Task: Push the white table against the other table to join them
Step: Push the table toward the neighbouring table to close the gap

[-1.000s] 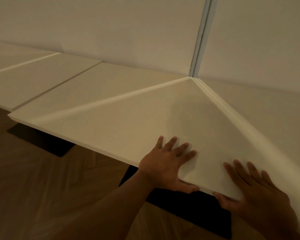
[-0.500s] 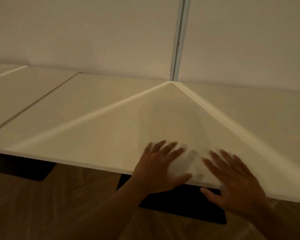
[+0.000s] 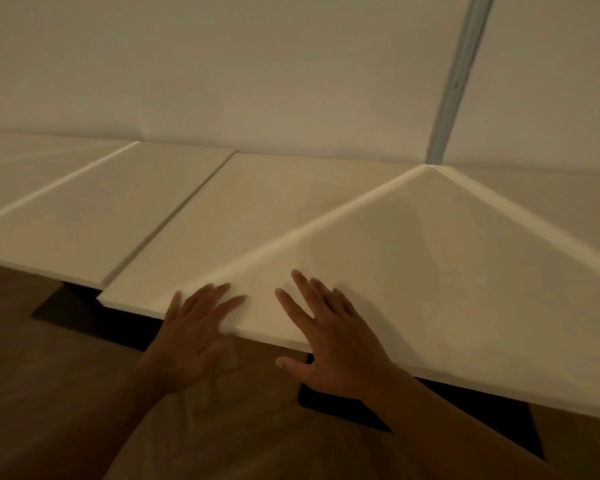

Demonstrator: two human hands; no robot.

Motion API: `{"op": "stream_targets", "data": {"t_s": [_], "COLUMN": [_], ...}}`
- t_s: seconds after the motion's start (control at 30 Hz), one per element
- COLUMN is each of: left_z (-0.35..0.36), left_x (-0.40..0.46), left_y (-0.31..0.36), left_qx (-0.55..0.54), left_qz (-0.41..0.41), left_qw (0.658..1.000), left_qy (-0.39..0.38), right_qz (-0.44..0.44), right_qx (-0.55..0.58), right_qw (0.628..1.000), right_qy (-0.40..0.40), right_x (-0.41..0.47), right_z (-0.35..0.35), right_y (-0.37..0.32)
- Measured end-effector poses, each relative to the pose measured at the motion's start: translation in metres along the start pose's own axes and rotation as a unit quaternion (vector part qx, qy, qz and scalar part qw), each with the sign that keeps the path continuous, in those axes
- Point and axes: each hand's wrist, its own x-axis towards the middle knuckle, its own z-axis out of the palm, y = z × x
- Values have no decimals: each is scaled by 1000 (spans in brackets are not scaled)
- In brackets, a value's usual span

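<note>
left hand (image 3: 191, 337) and right hand (image 3: 333, 344) spread flat — fingers on the white table (image 3: 413, 271) edge.

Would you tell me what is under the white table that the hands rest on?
Under the white table a dark base plate lies on the wooden floor; the tabletop hides its leg.

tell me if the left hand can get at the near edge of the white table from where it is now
Probably yes. The left hand lies open with its fingers already over the near edge of the white table, and nothing sits between them. The right hand rests apart, to its side.

Wall (image 3: 257, 81) close behind white table (image 3: 430, 271)
</note>
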Motion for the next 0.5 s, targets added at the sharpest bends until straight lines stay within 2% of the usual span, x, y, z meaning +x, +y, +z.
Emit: {"op": "stream_targets", "data": {"t_s": [0.1, 0.27, 0.5], "left_z": [-3, -9, 2], "left_x": [9, 31, 37], "left_y": [-37, -83, -100], "left_qx": [78, 106, 138], "left_qz": [-5, -34, 12], "left_qw": [996, 992, 990], "left_qy": [-50, -54, 1], "right_qz": [-1, 36, 39], "right_qx": [-22, -82, -129], "right_qw": [999, 994, 988], "right_qy": [-31, -69, -78], "right_x": [39, 90, 97], "right_z": [18, 43, 49], "right_y": [-18, -46, -48]}}
